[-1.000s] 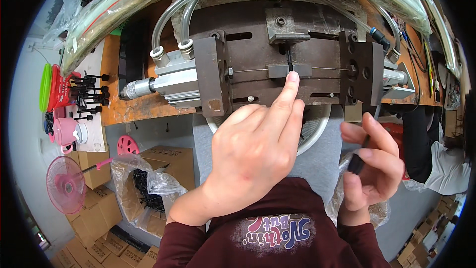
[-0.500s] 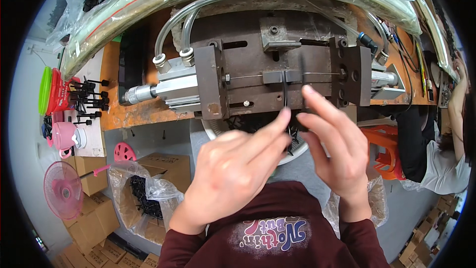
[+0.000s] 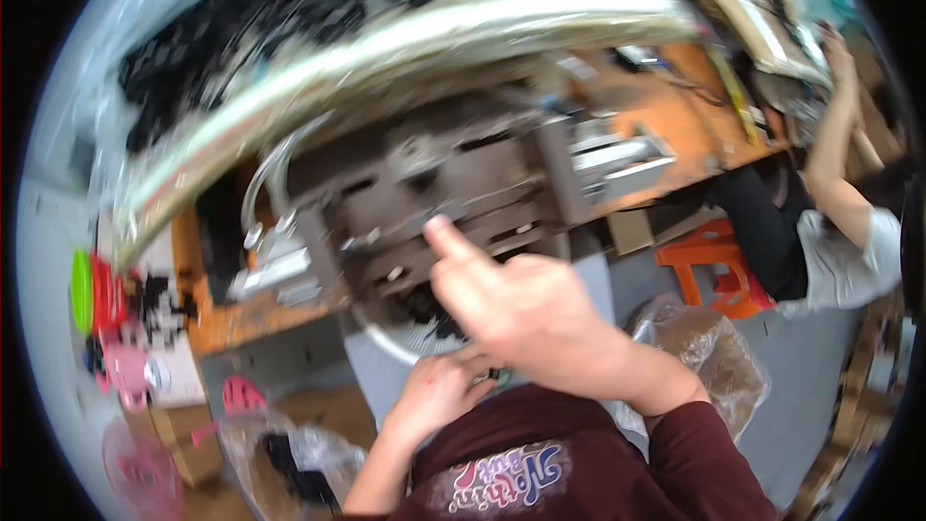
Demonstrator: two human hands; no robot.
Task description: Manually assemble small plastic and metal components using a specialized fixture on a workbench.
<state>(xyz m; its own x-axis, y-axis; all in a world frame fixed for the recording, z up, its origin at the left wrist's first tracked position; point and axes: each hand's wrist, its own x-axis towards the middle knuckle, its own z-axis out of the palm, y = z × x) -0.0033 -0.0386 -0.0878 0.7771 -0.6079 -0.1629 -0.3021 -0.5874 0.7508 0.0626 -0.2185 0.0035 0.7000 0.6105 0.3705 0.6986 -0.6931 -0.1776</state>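
My right hand (image 3: pixel 526 314) reaches over the dark brown metal fixture (image 3: pixel 367 203), its index finger stretched out with the tip at the small block in the fixture's middle. Its other fingers are folded; nothing shows in them. My left hand (image 3: pixel 434 391) is low, close to my shirt and the white basket (image 3: pixel 386 342) of black parts under the fixture. Its fingers are curled and partly hidden behind my right hand; what they hold, if anything, cannot be made out. Metal air cylinders (image 3: pixel 280 275) flank the fixture. The picture is smeared by motion.
A plastic-wrapped roll (image 3: pixel 405 34) lies behind the fixture, with a heap of black parts (image 3: pixel 289 5) beyond. Clear air tubes (image 3: pixel 253 195) rise at left. Plastic-lined boxes (image 3: pixel 709 347) stand on both sides. An orange stool (image 3: pixel 690 256) and another person's arm (image 3: pixel 831 150) are at right.
My left hand has drawn back from the fixture toward my shirt. My right hand has moved left to the fixture's middle. The whole view has tilted, bringing the black heap into sight.
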